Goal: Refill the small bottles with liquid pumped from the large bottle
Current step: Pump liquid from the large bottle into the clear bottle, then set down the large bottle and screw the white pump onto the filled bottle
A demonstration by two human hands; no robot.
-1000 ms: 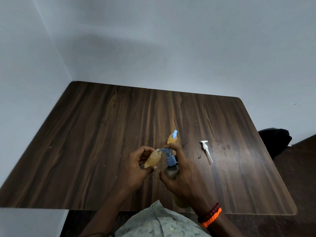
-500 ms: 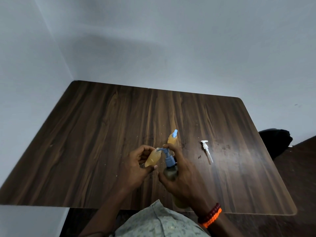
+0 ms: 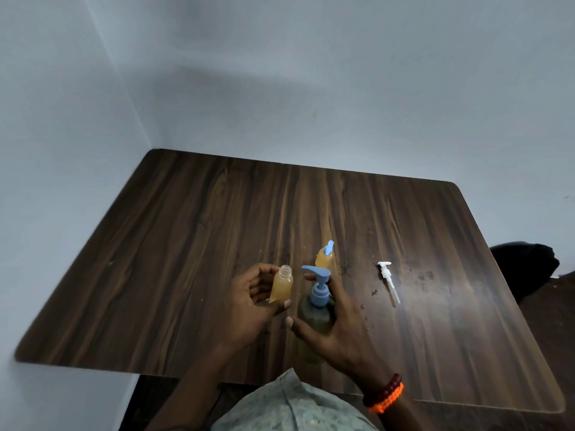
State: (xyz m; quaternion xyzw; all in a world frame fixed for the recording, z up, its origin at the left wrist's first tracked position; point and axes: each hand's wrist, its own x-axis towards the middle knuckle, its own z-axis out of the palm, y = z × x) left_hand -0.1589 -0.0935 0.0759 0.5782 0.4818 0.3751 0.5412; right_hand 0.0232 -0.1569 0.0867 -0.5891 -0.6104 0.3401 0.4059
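Observation:
My left hand (image 3: 252, 303) holds a small clear bottle (image 3: 282, 284) with orange liquid, upright, its mouth uncapped. My right hand (image 3: 336, 325) wraps the large greenish bottle (image 3: 314, 318) with a blue pump head (image 3: 317, 276) whose spout points left toward the small bottle, a short gap apart. A right fingertip sits beside the pump head. Behind them a second small orange bottle (image 3: 324, 255) with a blue pump top stands on the table.
The dark wooden table (image 3: 186, 244) sits in a white-walled corner. A loose white pump with its tube (image 3: 389, 279) lies to the right, with small drops near it. A dark object (image 3: 525, 265) lies beyond the right table edge.
My left hand has pulled the small bottle leftward away from the spout and set it upright. The blue pump head stands raised.

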